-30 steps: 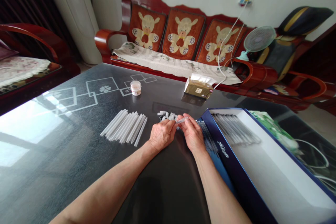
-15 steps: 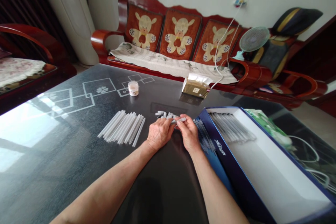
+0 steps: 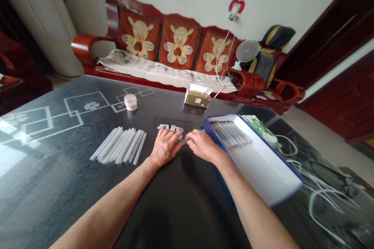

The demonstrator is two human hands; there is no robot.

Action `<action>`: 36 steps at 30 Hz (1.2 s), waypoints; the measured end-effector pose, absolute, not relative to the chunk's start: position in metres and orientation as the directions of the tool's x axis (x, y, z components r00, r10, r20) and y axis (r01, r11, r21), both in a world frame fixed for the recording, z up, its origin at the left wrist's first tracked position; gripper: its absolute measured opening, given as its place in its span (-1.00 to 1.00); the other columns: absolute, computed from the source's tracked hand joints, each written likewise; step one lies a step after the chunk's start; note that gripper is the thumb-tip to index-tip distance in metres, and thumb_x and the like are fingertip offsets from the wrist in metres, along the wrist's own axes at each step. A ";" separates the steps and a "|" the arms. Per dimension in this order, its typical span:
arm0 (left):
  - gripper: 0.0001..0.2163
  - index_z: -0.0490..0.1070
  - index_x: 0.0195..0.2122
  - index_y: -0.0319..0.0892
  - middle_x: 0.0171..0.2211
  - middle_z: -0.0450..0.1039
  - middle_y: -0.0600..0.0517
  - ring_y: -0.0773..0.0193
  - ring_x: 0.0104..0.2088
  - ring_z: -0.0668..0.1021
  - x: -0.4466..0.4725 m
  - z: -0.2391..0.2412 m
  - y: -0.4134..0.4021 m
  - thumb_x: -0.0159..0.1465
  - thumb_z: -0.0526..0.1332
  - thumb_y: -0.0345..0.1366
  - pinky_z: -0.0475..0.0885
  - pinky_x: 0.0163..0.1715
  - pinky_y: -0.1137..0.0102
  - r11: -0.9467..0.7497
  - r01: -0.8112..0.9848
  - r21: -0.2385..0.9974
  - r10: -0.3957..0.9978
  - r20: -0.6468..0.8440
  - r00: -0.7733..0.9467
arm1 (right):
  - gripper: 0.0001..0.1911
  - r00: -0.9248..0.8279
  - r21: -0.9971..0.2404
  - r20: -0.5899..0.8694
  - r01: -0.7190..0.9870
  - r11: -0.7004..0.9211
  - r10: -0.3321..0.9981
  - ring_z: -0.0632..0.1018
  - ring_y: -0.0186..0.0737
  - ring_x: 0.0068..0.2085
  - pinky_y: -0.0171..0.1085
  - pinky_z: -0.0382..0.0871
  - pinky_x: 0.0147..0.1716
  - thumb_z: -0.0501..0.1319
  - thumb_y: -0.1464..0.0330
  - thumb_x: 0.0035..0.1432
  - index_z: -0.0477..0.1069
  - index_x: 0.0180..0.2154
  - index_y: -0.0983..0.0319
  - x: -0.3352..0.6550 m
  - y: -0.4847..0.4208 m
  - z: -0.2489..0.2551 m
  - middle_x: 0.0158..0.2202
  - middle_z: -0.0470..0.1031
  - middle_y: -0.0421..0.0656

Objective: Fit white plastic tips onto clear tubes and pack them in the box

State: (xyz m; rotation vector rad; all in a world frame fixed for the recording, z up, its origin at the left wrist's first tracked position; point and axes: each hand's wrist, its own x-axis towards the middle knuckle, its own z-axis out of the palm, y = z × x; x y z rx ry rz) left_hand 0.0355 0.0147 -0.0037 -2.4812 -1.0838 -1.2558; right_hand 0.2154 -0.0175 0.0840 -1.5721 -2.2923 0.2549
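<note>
While both hands meet mid-table, translucent tubes (image 3: 119,146) lie loose and roughly parallel at left on the glossy dark table (image 3: 70,167). Round tub (image 3: 130,103) stands beyond them, far side. Left hand (image 3: 164,144) seems to pinch the left end of a slender gray piece (image 3: 181,141); grip partly hidden. Small gray-white pieces (image 3: 171,127) sit heaped just beyond its fingers. Right hand (image 3: 202,144) has fingertips closed on the right end, so the piece spans between the hands; can't tell if it touches the table. Tissue box (image 3: 196,98) far. Right: open blue box (image 3: 263,175), dark-ended sticks (image 3: 232,134) in a row at its far end; green bag (image 3: 258,127) just past its right wall, then white cables (image 3: 310,204).

Risks: a wrist knock could roll the tubes. Left fingers are near the heap; a sweep could scatter it. Piece looks thin; a weak pinch could drop it. Right forearm (image 3: 245,190) runs close to the box; a bump could shift it and jumble the sticks.

Labels: tub print, pale square on tissue box, bag print. None legible, brands unconfirmed.
</note>
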 end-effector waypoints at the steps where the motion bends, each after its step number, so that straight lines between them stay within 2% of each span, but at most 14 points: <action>1: -0.59 0.34 0.10 -0.18 -0.11 0.50 -0.13 0.07 -0.12 0.49 0.035 -0.002 0.014 0.28 0.17 -0.10 0.32 -0.03 0.17 -0.728 0.659 0.190 0.533 0.762 0.368 | -0.78 -0.308 -0.310 0.192 0.882 0.356 0.932 0.54 -0.24 -0.29 -0.29 0.36 -0.21 0.15 0.50 0.09 0.55 -0.29 0.19 0.225 -0.021 0.090 -0.32 0.53 -0.14; 3: -0.53 0.28 0.15 -0.19 0.03 0.42 -0.19 0.01 0.00 0.44 0.035 -0.001 0.015 0.27 0.18 -0.11 0.30 0.02 0.12 -0.703 0.667 0.247 0.552 0.782 0.291 | -0.78 -0.219 -0.318 0.245 0.902 0.292 0.944 0.54 -0.24 -0.30 -0.28 0.37 -0.22 0.15 0.47 0.08 0.55 -0.29 0.18 0.257 -0.024 0.097 -0.31 0.55 -0.15; 5: -0.55 0.25 0.17 -0.20 0.05 0.40 -0.21 0.00 0.03 0.43 0.034 -0.002 0.017 0.29 0.15 -0.18 0.31 0.02 0.11 -0.672 0.680 0.293 0.571 0.790 0.223 | -0.78 -0.037 -0.343 0.317 0.927 0.151 0.948 0.55 -0.23 -0.30 -0.28 0.38 -0.25 0.14 0.43 0.07 0.55 -0.29 0.17 0.299 -0.022 0.099 -0.30 0.57 -0.16; 8: -0.65 0.30 0.12 -0.20 -0.04 0.45 -0.18 0.05 -0.05 0.47 0.033 -0.008 0.020 0.31 0.09 -0.29 0.35 -0.05 0.15 -0.663 0.688 0.293 0.579 0.784 0.223 | -0.79 0.261 -0.293 0.293 0.940 -0.174 0.920 0.54 -0.20 -0.38 -0.25 0.38 -0.30 0.19 0.42 -0.03 0.58 -0.33 0.18 0.360 -0.014 0.093 -0.40 0.58 -0.16; 10: -0.72 0.37 0.03 -0.18 -0.16 0.50 -0.11 0.12 -0.15 0.49 0.033 -0.013 0.022 0.31 0.08 -0.33 0.36 -0.10 0.20 -0.671 0.688 0.275 0.577 0.777 0.251 | -0.79 0.388 -0.268 0.246 0.908 -0.323 0.888 0.54 -0.17 -0.39 -0.24 0.35 -0.32 0.20 0.44 -0.05 0.59 -0.35 0.23 0.387 -0.007 0.084 -0.44 0.58 -0.11; 14: -0.80 0.45 -0.13 -0.16 -0.38 0.47 -0.02 0.19 -0.30 0.48 0.033 -0.019 0.023 0.31 0.06 -0.37 0.35 -0.18 0.27 -0.669 0.703 0.243 0.582 0.759 0.292 | -0.78 0.436 -0.254 0.204 0.888 -0.382 0.877 0.53 -0.16 -0.41 -0.24 0.29 -0.36 0.18 0.44 -0.02 0.60 -0.36 0.33 0.406 0.004 0.064 -0.45 0.57 0.01; 18: -0.79 0.46 -0.16 -0.17 -0.43 0.44 -0.02 0.19 -0.34 0.45 0.034 -0.019 0.023 0.32 0.04 -0.38 0.33 -0.22 0.29 -0.655 0.722 0.222 0.598 0.736 0.317 | -0.75 0.424 -0.205 0.147 0.897 -0.392 0.894 0.54 -0.14 -0.37 -0.23 0.28 -0.34 0.14 0.42 0.02 0.60 -0.36 0.30 0.402 0.012 0.054 -0.41 0.57 0.02; 23: -0.78 0.48 -0.17 -0.18 -0.45 0.43 -0.02 0.20 -0.36 0.44 0.034 -0.017 0.022 0.32 0.04 -0.38 0.33 -0.25 0.31 -0.650 0.732 0.202 0.604 0.722 0.337 | -0.74 0.394 -0.158 0.106 0.913 -0.376 0.913 0.52 -0.12 -0.41 -0.23 0.25 -0.40 0.11 0.40 0.06 0.59 -0.47 0.22 0.400 0.015 0.054 -0.46 0.55 0.01; 25: -0.79 0.48 -0.18 -0.18 -0.46 0.42 -0.01 0.20 -0.36 0.44 0.034 -0.016 0.021 0.31 0.06 -0.38 0.33 -0.25 0.32 -0.646 0.737 0.198 0.612 0.712 0.345 | -0.71 0.383 -0.147 0.126 0.919 -0.365 0.915 0.53 -0.09 -0.39 -0.22 0.26 -0.39 0.08 0.38 0.10 0.60 -0.41 0.23 0.397 0.014 0.059 -0.43 0.55 0.03; 27: -0.79 0.49 -0.19 -0.18 -0.47 0.42 -0.01 0.20 -0.37 0.44 0.035 -0.016 0.020 0.30 0.07 -0.38 0.32 -0.26 0.33 -0.630 0.752 0.193 0.626 0.699 0.345 | -0.68 0.347 -0.152 0.217 0.935 -0.320 0.912 0.54 -0.06 -0.33 -0.21 0.29 -0.33 0.05 0.36 0.14 0.60 -0.32 0.25 0.385 0.011 0.066 -0.36 0.56 0.04; 29: -0.78 0.49 -0.16 -0.18 -0.46 0.42 -0.02 0.19 -0.35 0.44 0.037 -0.016 0.019 0.30 0.07 -0.38 0.32 -0.25 0.32 -0.610 0.772 0.178 0.651 0.667 0.361 | -0.67 0.265 -0.208 0.371 0.958 -0.199 0.890 0.54 -0.06 -0.27 -0.20 0.33 -0.24 0.05 0.33 0.16 0.58 -0.25 0.25 0.361 0.005 0.072 -0.31 0.57 0.01; 32: -0.76 0.48 -0.10 -0.17 -0.39 0.44 -0.05 0.13 -0.28 0.45 0.039 -0.012 0.015 0.31 0.06 -0.34 0.31 -0.22 0.29 -0.585 0.801 0.131 0.709 0.562 0.426 | -0.71 0.091 -0.338 0.560 0.933 0.127 0.824 0.54 -0.13 -0.20 -0.23 0.35 -0.15 0.07 0.30 0.19 0.55 -0.22 0.22 0.304 -0.011 0.072 -0.24 0.57 -0.06; 34: -0.75 0.46 -0.09 -0.16 -0.33 0.45 -0.07 0.12 -0.22 0.45 0.037 -0.005 0.011 0.33 0.03 -0.35 0.31 -0.18 0.28 -0.548 0.829 0.115 0.771 0.455 0.446 | -0.75 -0.027 -0.391 0.578 0.868 0.306 0.816 0.55 -0.18 -0.24 -0.26 0.37 -0.17 0.09 0.33 0.19 0.53 -0.24 0.21 0.262 -0.025 0.060 -0.27 0.57 -0.10; 36: -0.76 0.45 -0.10 -0.16 -0.25 0.45 -0.09 0.11 -0.17 0.44 0.032 0.006 0.005 0.33 0.02 -0.36 0.31 -0.15 0.28 -0.474 0.874 0.106 0.838 0.359 0.411 | -0.77 -0.091 -0.444 0.530 0.818 0.367 0.843 0.55 -0.20 -0.26 -0.28 0.39 -0.19 0.08 0.38 0.19 0.51 -0.24 0.22 0.227 -0.038 0.040 -0.27 0.55 -0.10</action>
